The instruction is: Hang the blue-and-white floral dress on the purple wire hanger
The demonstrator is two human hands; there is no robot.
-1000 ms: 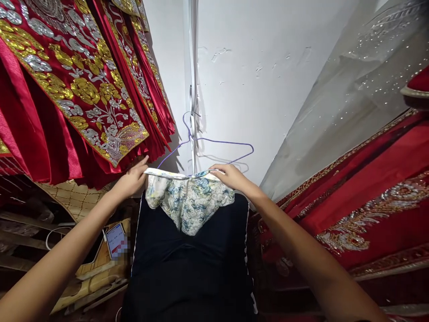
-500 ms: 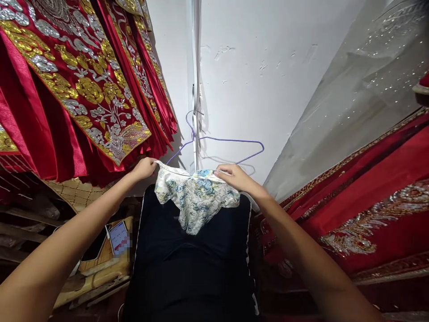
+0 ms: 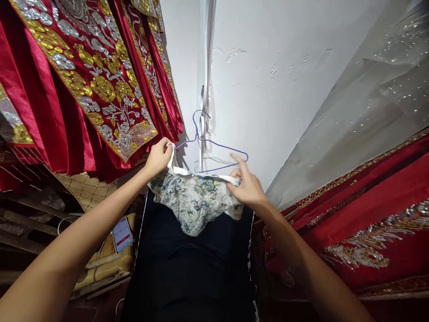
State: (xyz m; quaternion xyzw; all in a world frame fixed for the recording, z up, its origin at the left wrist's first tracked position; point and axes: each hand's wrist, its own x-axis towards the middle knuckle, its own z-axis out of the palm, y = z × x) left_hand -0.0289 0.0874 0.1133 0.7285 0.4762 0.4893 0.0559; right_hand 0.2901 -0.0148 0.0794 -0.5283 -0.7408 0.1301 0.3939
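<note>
A white garment with a blue-green floral print point(image 3: 194, 201) is spread between my hands above the dark clothing on my lap. My left hand point(image 3: 160, 156) pinches its strap at the upper left corner, beside the left end of a purple wire hanger point(image 3: 221, 145). At the upper right edge, my right hand point(image 3: 246, 183) grips the white band with thumb and curled fingers, while its index finger points up near the hanger's right end. The hanger is behind the garment's top edge, its hook upright in front of a white vertical strip.
Red garments with gold and silver embroidery point(image 3: 110, 89) hang at the left. A sheer sparkly fabric point(image 3: 351, 112) and red beaded cloth point(image 3: 368, 214) are at the right. A lit phone point(image 3: 121, 235) lies on a bamboo surface point(image 3: 110, 264) at lower left.
My left hand has moved up and right, raising the strap. My right hand has shifted slightly right and down, its index finger now extended. The hanger's right end appears further left.
</note>
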